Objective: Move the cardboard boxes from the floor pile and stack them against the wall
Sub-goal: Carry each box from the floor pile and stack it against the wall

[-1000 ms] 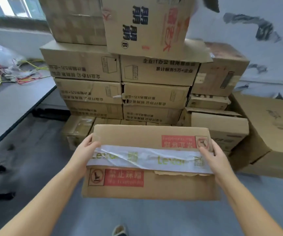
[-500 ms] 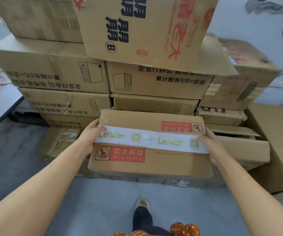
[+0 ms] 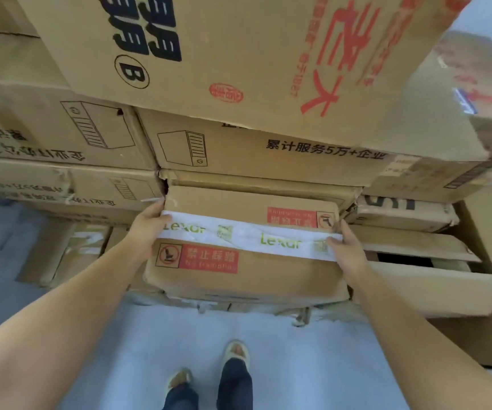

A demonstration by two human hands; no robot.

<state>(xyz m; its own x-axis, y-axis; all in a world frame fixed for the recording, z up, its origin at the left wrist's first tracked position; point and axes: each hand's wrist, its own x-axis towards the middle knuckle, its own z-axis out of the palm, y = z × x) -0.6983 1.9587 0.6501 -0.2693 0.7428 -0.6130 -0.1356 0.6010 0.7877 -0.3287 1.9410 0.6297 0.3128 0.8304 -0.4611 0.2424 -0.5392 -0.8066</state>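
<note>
Gripping the taped box (image 3: 247, 250) by its short ends, the left hand (image 3: 150, 229) and right hand (image 3: 347, 250) clamp it between them, fingers curled round the edges, apparently to steady it level against the stacked boxes (image 3: 262, 149) just beyond the knuckles, feet (image 3: 209, 368) below.

view: single head-worn camera, wide-angle, edges bowed
position: above both forearms, standing height
facing: forward and down, toward stacked boxes (image 3: 239, 149)
nearness: very close; stack fills upper frame, top box (image 3: 239, 54) cropped by top edge
near field: left hand (image 3: 147, 229) and right hand (image 3: 348, 250) mid-frame on held box (image 3: 247, 261)
bottom: floor (image 3: 268, 350), wearer's feet (image 3: 209, 377)
overlap: none, one view only
</note>
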